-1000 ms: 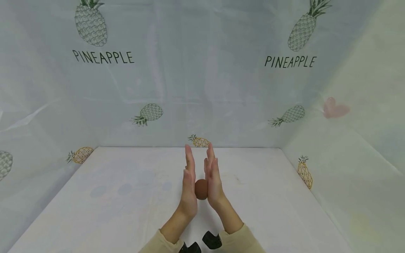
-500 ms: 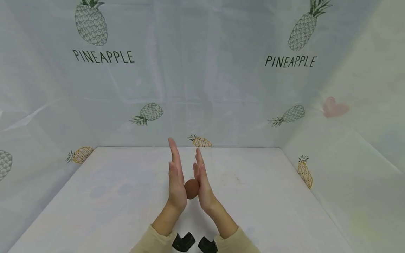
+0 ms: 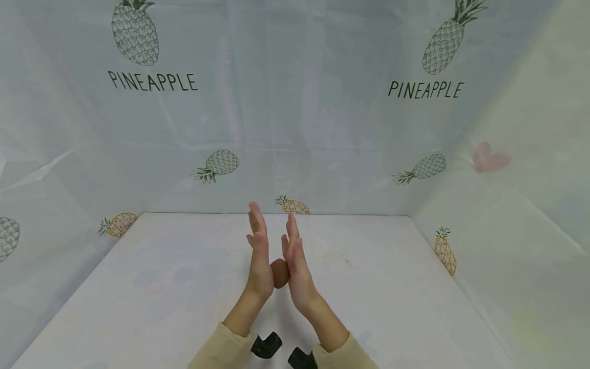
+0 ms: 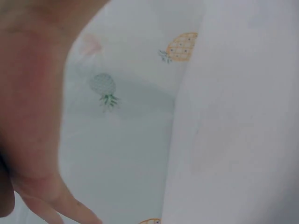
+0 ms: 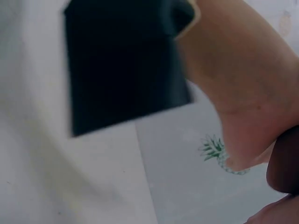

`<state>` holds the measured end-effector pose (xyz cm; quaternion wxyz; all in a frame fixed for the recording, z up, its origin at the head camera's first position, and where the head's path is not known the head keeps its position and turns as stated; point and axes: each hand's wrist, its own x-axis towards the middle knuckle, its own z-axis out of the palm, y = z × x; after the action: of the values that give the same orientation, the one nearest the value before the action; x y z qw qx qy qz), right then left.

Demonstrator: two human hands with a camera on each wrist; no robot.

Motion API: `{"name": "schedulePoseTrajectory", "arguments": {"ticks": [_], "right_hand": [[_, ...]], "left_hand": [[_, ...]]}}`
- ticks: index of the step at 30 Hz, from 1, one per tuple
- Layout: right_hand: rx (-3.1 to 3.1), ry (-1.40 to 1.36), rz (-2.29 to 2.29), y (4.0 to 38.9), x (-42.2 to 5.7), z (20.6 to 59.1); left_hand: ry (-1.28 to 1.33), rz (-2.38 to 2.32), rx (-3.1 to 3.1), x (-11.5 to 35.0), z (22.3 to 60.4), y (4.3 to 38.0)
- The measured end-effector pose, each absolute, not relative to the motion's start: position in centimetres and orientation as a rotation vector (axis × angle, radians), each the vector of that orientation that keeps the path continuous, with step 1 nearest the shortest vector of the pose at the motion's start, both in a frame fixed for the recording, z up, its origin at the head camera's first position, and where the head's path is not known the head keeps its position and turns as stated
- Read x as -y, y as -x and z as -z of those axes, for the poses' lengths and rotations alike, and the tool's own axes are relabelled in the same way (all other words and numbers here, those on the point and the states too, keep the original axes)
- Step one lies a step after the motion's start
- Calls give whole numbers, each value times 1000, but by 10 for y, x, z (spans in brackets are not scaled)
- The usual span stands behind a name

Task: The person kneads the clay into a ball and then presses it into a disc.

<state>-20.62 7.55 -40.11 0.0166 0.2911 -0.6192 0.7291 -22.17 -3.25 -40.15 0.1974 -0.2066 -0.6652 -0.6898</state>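
A brown ball [image 3: 279, 273], matt and dough-like, is pressed between the palms of both hands above the table. My left hand [image 3: 260, 266] touches its left side, fingers pointing up and away. On the other side, my right hand [image 3: 297, 274] lies against it with straight fingers. Neither hand curls round the ball; its outline looks slightly uneven. The left wrist view catches only a dark edge of the ball [image 4: 5, 192] at the far left. In the right wrist view, part of the ball [image 5: 284, 161] shows at the right edge, beside a palm.
A white-covered table [image 3: 184, 307] lies under the hands. Sheeting [image 3: 295, 118] printed with pineapples stands at the back and sides. Black wrist cameras [image 3: 267, 345] sit at both cream sleeves [image 3: 223, 348], close to each other.
Both hands and the ball have shifted left since a second ago. Over the last half second, the left hand has turned slightly and its fingers show differently, while the ball looks less round.
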Motion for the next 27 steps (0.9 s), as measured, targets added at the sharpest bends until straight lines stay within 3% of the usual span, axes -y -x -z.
{"name": "schedulePoseTrajectory", "arguments": {"ticks": [20,27], "right_hand": [[1821,-552,-2315,226,-113,393],[1781,-646,-2374,232,-112,399]], "left_hand": [[956,1840,1974,-2,418,200],[927,1842,1917,-4,417,197]]}}
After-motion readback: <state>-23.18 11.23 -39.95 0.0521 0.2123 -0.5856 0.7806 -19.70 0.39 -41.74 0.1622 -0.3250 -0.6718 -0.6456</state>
